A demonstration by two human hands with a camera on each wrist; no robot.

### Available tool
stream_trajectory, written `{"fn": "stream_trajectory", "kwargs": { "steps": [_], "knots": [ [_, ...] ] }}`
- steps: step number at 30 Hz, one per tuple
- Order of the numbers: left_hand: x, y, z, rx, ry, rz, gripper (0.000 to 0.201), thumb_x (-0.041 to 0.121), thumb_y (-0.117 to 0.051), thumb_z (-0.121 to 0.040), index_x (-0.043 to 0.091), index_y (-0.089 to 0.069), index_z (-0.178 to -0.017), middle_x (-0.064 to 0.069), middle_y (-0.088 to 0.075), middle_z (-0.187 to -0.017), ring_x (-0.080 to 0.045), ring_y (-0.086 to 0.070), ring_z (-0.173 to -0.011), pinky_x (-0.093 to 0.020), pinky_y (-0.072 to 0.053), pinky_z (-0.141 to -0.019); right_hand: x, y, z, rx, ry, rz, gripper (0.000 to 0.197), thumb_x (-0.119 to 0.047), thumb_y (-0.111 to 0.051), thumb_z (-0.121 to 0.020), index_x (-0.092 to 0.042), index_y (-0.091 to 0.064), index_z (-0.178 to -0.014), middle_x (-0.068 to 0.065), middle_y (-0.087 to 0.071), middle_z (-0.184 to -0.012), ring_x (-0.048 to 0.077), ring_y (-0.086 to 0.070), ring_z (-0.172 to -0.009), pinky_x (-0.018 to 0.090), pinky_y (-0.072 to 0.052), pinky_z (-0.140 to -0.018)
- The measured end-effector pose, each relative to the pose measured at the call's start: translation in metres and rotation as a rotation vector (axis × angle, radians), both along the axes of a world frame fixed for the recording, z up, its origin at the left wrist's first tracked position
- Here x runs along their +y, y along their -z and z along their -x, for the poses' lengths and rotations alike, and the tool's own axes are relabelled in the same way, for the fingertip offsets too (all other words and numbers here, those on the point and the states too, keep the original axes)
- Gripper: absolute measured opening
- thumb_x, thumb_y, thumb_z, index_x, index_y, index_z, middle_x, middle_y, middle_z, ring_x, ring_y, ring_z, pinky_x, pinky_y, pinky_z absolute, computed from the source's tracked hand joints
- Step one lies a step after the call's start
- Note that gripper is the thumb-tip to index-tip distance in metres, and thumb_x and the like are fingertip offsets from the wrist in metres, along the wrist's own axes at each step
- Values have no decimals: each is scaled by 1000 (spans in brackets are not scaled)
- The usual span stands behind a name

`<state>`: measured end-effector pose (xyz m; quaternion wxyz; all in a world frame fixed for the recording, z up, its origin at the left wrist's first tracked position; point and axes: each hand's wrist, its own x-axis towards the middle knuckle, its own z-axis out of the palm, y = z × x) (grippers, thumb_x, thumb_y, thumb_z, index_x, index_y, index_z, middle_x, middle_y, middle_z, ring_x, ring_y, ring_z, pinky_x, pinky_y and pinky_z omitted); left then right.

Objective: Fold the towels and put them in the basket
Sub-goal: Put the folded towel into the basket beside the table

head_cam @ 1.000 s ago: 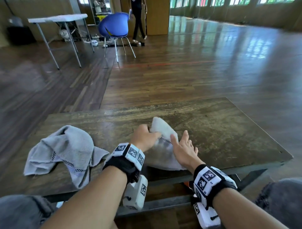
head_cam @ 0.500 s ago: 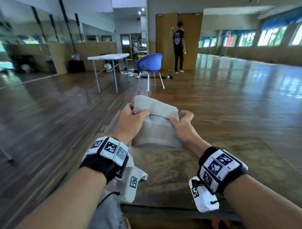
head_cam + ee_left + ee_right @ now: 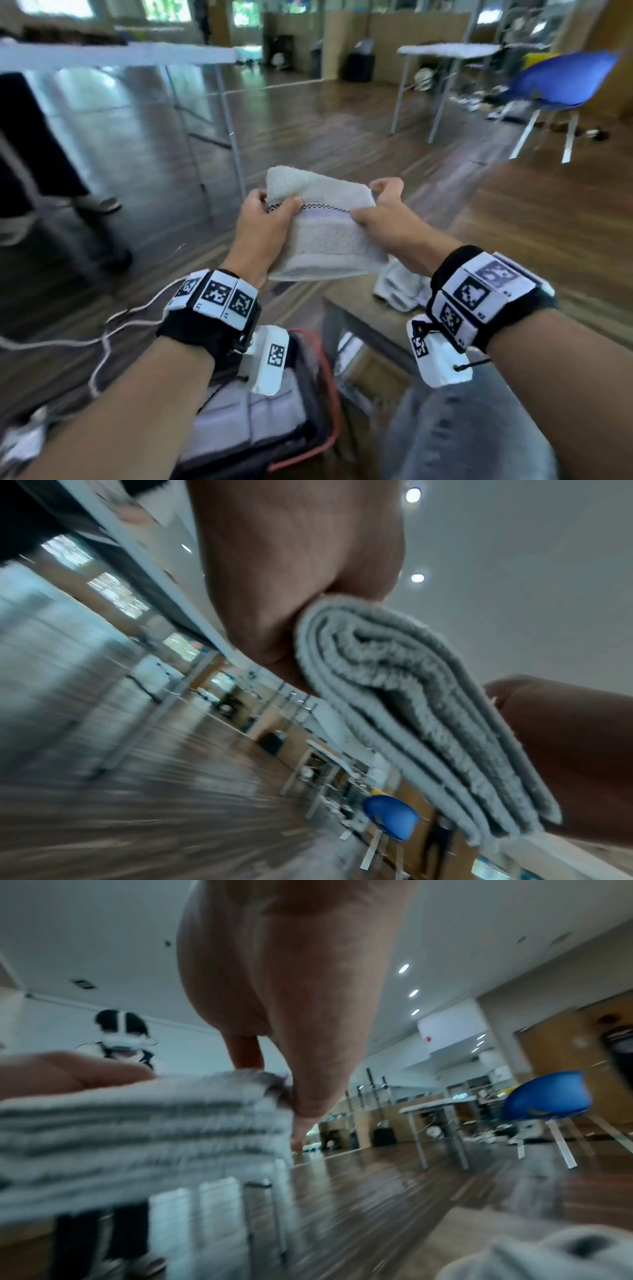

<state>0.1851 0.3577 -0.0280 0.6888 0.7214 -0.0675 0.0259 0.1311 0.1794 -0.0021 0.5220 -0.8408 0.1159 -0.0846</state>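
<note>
A folded grey towel (image 3: 325,233) with a checked stripe is held in the air between both hands, off to the left of the low wooden table (image 3: 346,308). My left hand (image 3: 267,222) grips its left end and my right hand (image 3: 380,212) pinches its right end. The left wrist view shows the towel's stacked layers (image 3: 411,710) under the thumb. In the right wrist view the folded edge (image 3: 143,1129) is blurred. Below my left wrist sits a dark basket (image 3: 329,421) with a red rim and folded towels (image 3: 253,418) inside. Another crumpled towel (image 3: 397,287) lies on the table.
White folding tables (image 3: 120,54) (image 3: 448,51) and a blue chair (image 3: 565,82) stand on the wooden floor beyond. A standing person's legs (image 3: 41,154) are at the left. A white cable (image 3: 113,329) trails over the floor by the basket.
Both hands have lifted the folded towel off the table and carried it left. My view has swung left and down, bringing the basket into sight.
</note>
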Motion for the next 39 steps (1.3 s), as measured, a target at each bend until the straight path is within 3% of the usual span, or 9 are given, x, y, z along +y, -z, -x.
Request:
{"fn": "stream_trajectory", "kwargs": {
  "steps": [6, 12, 15, 18, 22, 26, 28, 32, 39],
  "knots": [
    [104, 104, -19, 297, -155, -81, 36, 37, -69, -76, 20, -59, -106, -6, -73, -102, -26, -71, -94, -50, -57, -87, 91, 90, -50, 242, -274, 7, 38, -2, -45, -92, -16, -24, -121, 2, -40, -86, 11, -42, -67, 16, -34, -38],
    [148, 222, -20, 545, -170, -287, 32, 25, -71, -76, 11, -57, -102, -4, -67, -91, -19, -62, -77, -32, -48, -63, 132, 210, -67, 519, -416, 14, 30, -5, -49, -92, -16, -32, -114, -2, -43, -90, 10, -44, -72, 21, -38, -51],
    [141, 280, -15, 699, -87, -444, 11, 16, -65, -83, 7, -59, -85, -3, -58, -72, -19, -54, -64, -26, -38, -54, 131, 266, -60, 660, -384, 65, 23, -9, -54, -91, -16, -45, -111, 1, -49, -87, 12, -47, -68, 22, -35, -51],
    [121, 325, -15, 815, -2, -500, 24, 7, -61, -86, 10, -60, -62, 1, -54, -49, -10, -50, -42, -17, -35, -41, 125, 312, -54, 788, -352, 21, 28, -12, -58, -91, -12, -50, -118, 6, -54, -103, 22, -56, -89, 29, -42, -71],
    [95, 368, -23, 944, 27, -549, 5, 13, -62, -89, 15, -65, -92, 3, -67, -76, -8, -59, -65, -15, -45, -46, 111, 358, -52, 874, -270, -33, 41, -12, -57, -91, -10, -50, -131, 18, -59, -129, 29, -59, -113, 34, -45, -92],
    [85, 398, -30, 1047, 109, -682, 71, 22, -58, -94, 0, -18, -148, -20, -62, -123, -33, -65, -107, -37, -55, -89, 109, 383, -59, 922, -266, -43, 58, -10, -50, -92, -10, -39, -148, 19, -54, -139, 34, -56, -124, 39, -46, -105],
    [84, 409, -30, 1047, 108, -681, 71, 18, -58, -95, 6, -9, -146, -19, -62, -115, -31, -68, -93, -36, -58, -80, 111, 390, -65, 953, -291, -54, 68, -10, -46, -91, -12, -26, -157, 20, -50, -143, 36, -54, -127, 41, -46, -104],
    [80, 420, -33, 990, 104, -698, 38, 7, -56, -93, 16, -39, -125, -5, -58, -84, -15, -57, -62, -24, -45, -52, 118, 397, -68, 1001, -312, 46, 67, -13, -48, -94, -8, -24, -157, 18, -34, -157, 34, -41, -140, 37, -38, -111],
    [78, 423, -46, 881, 156, -858, 33, 4, -55, -92, 17, -59, -122, -9, -57, -130, -25, -62, -110, -28, -51, -87, 119, 389, -58, 1026, -315, 174, 52, -15, -49, -93, -1, -39, -142, 19, -43, -145, 37, -49, -130, 40, -44, -104]
  ]
}}
